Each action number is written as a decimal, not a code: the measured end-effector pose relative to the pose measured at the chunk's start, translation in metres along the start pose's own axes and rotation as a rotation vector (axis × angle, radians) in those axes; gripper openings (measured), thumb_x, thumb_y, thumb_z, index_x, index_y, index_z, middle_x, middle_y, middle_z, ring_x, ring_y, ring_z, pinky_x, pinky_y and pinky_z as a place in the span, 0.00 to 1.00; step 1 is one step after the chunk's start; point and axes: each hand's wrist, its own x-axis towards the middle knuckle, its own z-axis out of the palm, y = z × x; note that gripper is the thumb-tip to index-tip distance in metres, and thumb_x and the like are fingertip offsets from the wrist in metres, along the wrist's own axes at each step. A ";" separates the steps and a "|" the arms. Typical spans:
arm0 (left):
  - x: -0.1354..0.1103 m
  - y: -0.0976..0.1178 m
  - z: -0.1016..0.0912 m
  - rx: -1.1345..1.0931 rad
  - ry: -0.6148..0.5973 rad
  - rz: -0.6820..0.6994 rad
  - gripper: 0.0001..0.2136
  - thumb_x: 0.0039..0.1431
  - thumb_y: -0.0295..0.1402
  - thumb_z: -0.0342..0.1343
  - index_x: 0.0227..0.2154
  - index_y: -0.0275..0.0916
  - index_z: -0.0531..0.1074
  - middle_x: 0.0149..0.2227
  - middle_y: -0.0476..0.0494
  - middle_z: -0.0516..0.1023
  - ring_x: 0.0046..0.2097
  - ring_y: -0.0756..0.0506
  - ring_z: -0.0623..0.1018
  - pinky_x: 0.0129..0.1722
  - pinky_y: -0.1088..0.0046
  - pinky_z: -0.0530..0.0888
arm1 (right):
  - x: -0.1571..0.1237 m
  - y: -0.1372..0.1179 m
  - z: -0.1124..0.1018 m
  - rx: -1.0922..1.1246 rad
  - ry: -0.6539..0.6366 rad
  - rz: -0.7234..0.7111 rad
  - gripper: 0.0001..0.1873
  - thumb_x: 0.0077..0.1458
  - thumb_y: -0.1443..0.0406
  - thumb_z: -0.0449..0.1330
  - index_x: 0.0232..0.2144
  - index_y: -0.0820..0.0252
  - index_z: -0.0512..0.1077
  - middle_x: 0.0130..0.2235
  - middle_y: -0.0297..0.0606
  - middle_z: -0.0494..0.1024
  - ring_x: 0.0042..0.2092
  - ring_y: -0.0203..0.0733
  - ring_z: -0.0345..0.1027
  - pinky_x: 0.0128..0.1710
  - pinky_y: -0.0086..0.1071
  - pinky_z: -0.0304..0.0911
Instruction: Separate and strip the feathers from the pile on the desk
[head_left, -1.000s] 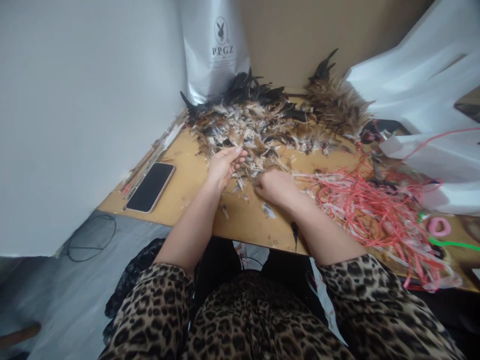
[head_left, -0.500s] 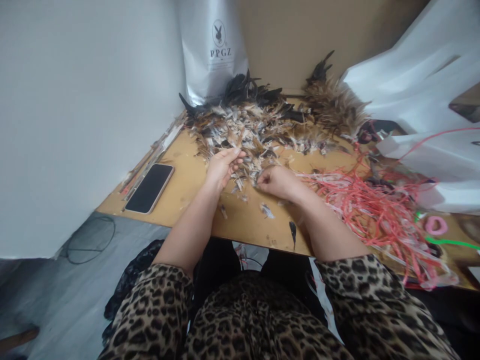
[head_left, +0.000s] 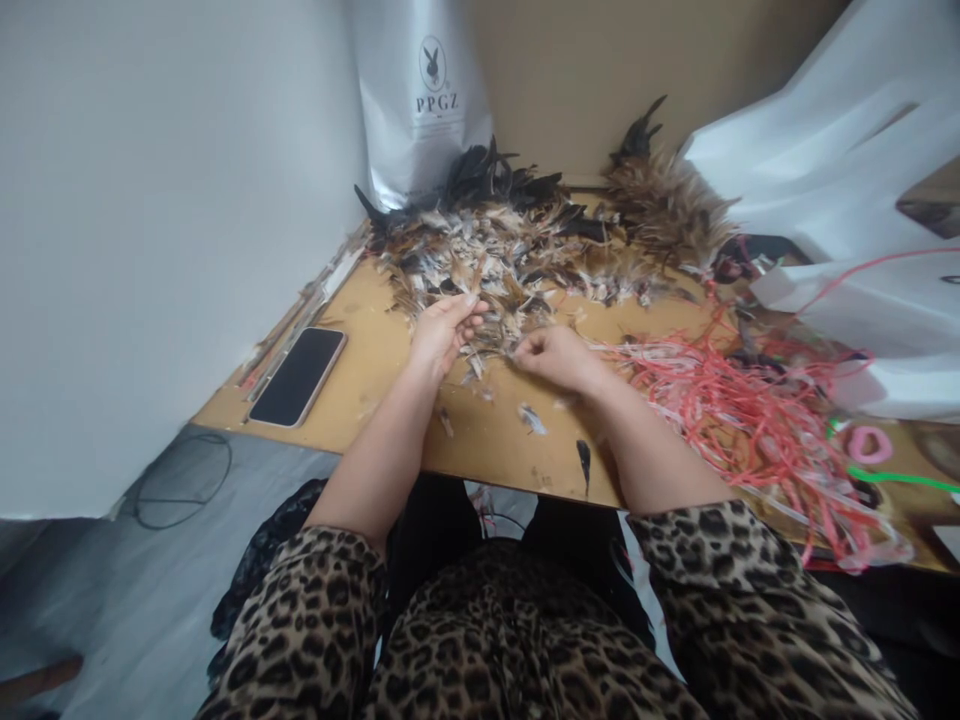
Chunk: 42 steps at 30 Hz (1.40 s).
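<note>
The fingers (head_left: 466, 306) of the left hand (head_left: 441, 338) are curled, palm turned inward, around a feather bundle (head_left: 482, 338) held just above the tabletop (head_left: 375, 385). The fingers (head_left: 527, 352) of the right hand (head_left: 556, 358) are pinched together at the near edge of the feather pile (head_left: 502, 245), which is spread across the back of the tabletop. Whether a quill is caught between them cannot be told. The feathers are judged very light, soft and easily crushed or scattered, so a gentle pinch at the stiffer quill end is thought best. A tangle of red plastic strips (head_left: 735, 405) is seen just right of the right hand, and a smartphone (head_left: 298, 375) is laid well to the left.
</note>
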 end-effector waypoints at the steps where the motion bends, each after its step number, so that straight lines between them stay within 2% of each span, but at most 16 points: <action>1: 0.000 0.000 0.001 0.002 0.001 -0.005 0.06 0.46 0.28 0.60 0.28 0.32 0.71 0.27 0.47 0.76 0.23 0.58 0.72 0.19 0.86 0.64 | 0.001 0.002 -0.002 0.184 0.007 0.035 0.10 0.41 0.61 0.59 0.23 0.63 0.73 0.22 0.35 0.72 0.23 0.32 0.61 0.24 0.26 0.55; 3: -0.001 0.001 0.002 0.008 0.004 -0.025 0.06 0.46 0.29 0.60 0.29 0.32 0.71 0.27 0.46 0.76 0.23 0.58 0.72 0.19 0.86 0.63 | 0.004 0.004 -0.003 0.517 0.048 0.092 0.13 0.38 0.59 0.61 0.25 0.64 0.72 0.17 0.31 0.67 0.18 0.28 0.54 0.19 0.25 0.50; 5: -0.003 0.000 0.004 0.021 -0.012 -0.057 0.06 0.47 0.29 0.60 0.29 0.32 0.71 0.28 0.46 0.77 0.23 0.58 0.72 0.19 0.86 0.63 | 0.007 0.004 0.001 0.760 0.119 0.095 0.14 0.36 0.58 0.63 0.25 0.63 0.71 0.15 0.27 0.63 0.17 0.27 0.50 0.18 0.25 0.46; 9: -0.007 -0.004 0.007 0.056 -0.139 -0.148 0.07 0.48 0.28 0.59 0.30 0.31 0.72 0.29 0.44 0.77 0.24 0.57 0.74 0.19 0.86 0.65 | 0.015 0.003 0.013 0.955 0.261 0.052 0.14 0.34 0.58 0.65 0.24 0.62 0.71 0.17 0.27 0.65 0.18 0.26 0.51 0.19 0.25 0.48; 16: -0.009 -0.010 0.009 0.067 -0.262 -0.241 0.09 0.47 0.28 0.60 0.32 0.30 0.73 0.29 0.42 0.77 0.25 0.54 0.76 0.20 0.85 0.68 | 0.018 -0.002 0.027 0.995 0.383 -0.045 0.11 0.37 0.60 0.65 0.24 0.61 0.73 0.25 0.32 0.74 0.26 0.31 0.64 0.30 0.28 0.60; 26: -0.007 -0.013 0.007 0.082 -0.282 -0.224 0.08 0.47 0.28 0.60 0.31 0.29 0.73 0.27 0.43 0.77 0.25 0.56 0.75 0.21 0.86 0.68 | 0.017 -0.005 0.030 0.910 0.457 -0.087 0.11 0.39 0.59 0.63 0.25 0.60 0.73 0.27 0.32 0.75 0.30 0.33 0.66 0.36 0.30 0.62; 30: -0.007 -0.013 0.007 0.108 -0.273 -0.213 0.07 0.46 0.27 0.60 0.29 0.29 0.72 0.25 0.45 0.76 0.23 0.57 0.73 0.22 0.86 0.68 | 0.016 -0.005 0.027 0.902 0.421 -0.085 0.11 0.38 0.59 0.63 0.25 0.60 0.73 0.27 0.32 0.74 0.30 0.32 0.65 0.36 0.29 0.62; 36: -0.010 -0.011 0.009 0.251 -0.257 -0.168 0.06 0.45 0.27 0.60 0.27 0.29 0.72 0.24 0.44 0.75 0.22 0.57 0.72 0.22 0.85 0.67 | 0.014 -0.007 0.018 0.885 0.354 0.051 0.16 0.34 0.56 0.65 0.24 0.61 0.71 0.25 0.32 0.74 0.27 0.32 0.64 0.30 0.27 0.60; 42: -0.012 -0.013 0.011 0.404 -0.280 -0.064 0.06 0.45 0.29 0.60 0.26 0.30 0.74 0.23 0.44 0.75 0.22 0.56 0.72 0.22 0.83 0.67 | 0.016 -0.006 0.021 0.858 0.346 -0.009 0.15 0.35 0.56 0.65 0.24 0.61 0.71 0.25 0.32 0.73 0.27 0.32 0.63 0.30 0.27 0.60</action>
